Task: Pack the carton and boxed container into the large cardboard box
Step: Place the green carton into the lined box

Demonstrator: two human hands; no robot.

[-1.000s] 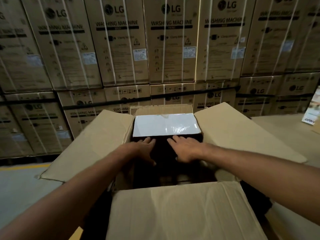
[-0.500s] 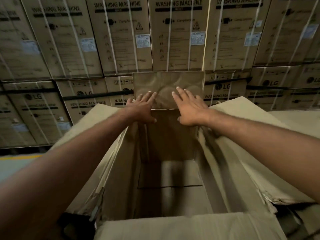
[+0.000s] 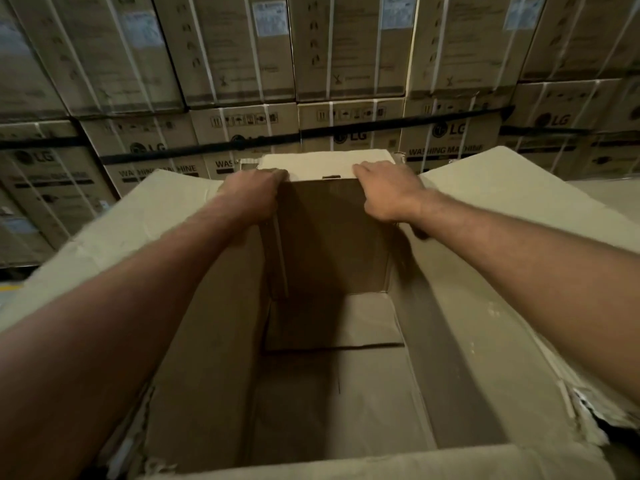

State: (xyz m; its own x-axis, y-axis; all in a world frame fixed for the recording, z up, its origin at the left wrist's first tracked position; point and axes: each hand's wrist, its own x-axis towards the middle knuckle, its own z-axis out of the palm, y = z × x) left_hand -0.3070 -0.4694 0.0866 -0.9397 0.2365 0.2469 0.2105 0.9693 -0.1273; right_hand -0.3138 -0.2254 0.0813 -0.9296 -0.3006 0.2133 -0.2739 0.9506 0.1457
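Nearest the camera, the near flap (image 3: 346, 465) of the large brown cardboard box (image 3: 329, 393) hangs outward over the front rim, so the mouth is unobstructed on the person's side. The box's pale bottom flaps (image 3: 332, 327) meet in a seam across its floor. Neither the carton nor the boxed container shows inside it or anywhere else in view, so by my reading the packing proper has not begun and this step is preparing the opening.

The bare left forearm (image 3: 121, 323) and right forearm (image 3: 536, 258) reach across the open mouth toward the back wall. The left side flap (image 3: 156, 209) and the right side flap (image 3: 519, 202) are splayed wide over the side rims, which gives room to lower bulky things straight down; the right one is torn near its front corner.

At the far rim, the left hand (image 3: 256, 188) hooks its curled fingers over the fold near the left back corner, and the right hand (image 3: 388, 192) does the same near the right back corner. Between them they grip the far flap (image 3: 322, 162), apparently to bend it outward and out of the way.

Beyond stands a wall of strapped washing-machine cartons (image 3: 346, 57).
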